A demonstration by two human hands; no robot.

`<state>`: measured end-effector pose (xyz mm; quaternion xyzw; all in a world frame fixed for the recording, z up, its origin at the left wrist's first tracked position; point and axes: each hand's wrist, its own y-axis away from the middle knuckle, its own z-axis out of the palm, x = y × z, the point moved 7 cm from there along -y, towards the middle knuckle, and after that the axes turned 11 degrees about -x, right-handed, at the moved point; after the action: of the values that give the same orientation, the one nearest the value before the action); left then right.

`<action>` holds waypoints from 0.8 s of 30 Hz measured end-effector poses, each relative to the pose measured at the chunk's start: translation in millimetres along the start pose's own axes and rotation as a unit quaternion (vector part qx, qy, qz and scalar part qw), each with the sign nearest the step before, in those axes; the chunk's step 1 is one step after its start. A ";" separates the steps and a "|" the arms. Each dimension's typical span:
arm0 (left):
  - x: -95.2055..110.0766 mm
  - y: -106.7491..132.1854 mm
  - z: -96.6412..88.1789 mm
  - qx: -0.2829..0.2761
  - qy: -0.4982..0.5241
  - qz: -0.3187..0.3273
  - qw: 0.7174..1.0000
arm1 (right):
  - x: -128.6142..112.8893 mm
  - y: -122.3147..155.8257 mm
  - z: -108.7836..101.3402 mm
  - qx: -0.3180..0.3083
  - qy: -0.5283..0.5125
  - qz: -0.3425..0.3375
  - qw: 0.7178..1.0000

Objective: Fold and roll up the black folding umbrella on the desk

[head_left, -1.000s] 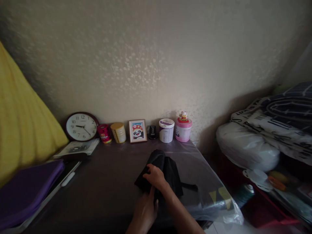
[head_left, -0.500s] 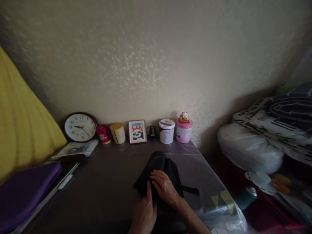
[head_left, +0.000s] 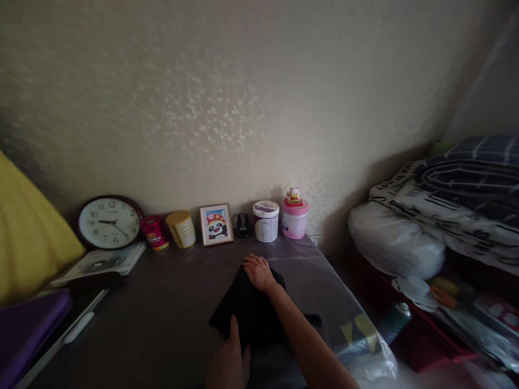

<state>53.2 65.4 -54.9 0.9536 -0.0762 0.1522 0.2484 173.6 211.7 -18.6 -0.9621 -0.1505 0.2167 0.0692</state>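
A dark piece of black fabric (head_left: 239, 308) lies folded on the table (head_left: 158, 319), and a short black strap (head_left: 314, 320) sticks out to its right. I cannot tell what kind of article it is. My right hand (head_left: 259, 274) rests flat on its far end, fingers stretched out. Nearer to me, my left hand (head_left: 230, 354) is at the fabric's front part with the index finger extended and the thumb apart. The left hand's other fingers are hidden in shadow.
Along the wall stand a clock (head_left: 109, 222), a red can (head_left: 154, 232), a yellow-lidded tin (head_left: 181, 229), a panda picture frame (head_left: 216, 225) and two tubs, one white (head_left: 266, 222), one pink (head_left: 294, 220). Purple fabric (head_left: 32, 337) lies left; bedding (head_left: 466, 200) is piled right.
My right hand has slid away from me to the far end of the fabric, which now lies flatter. My left hand has dropped nearer to me. The view has shifted to the right.
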 end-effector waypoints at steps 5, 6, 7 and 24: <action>0.8 -0.5 1.2 -0.005 -0.008 0.003 1.000 | 20.6 2.7 -9.7 0.038 -0.015 0.110 0.993; 1.1 0.0 1.1 -0.005 -0.010 0.003 1.000 | 26.5 8.2 -11.4 0.048 -0.019 0.132 0.990; 1.7 0.8 0.6 -0.003 -0.014 0.004 1.000 | 32.8 15.5 -13.3 0.059 -0.022 0.152 0.986; 2.0 6.8 -4.3 0.067 -0.037 0.035 0.996 | 52.0 149.6 -18.0 0.104 -0.212 0.262 0.936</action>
<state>52.5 61.5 -47.6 0.9697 -0.1082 0.1302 0.1760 265.1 85.7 -52.8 -0.8866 0.1190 0.4404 0.0766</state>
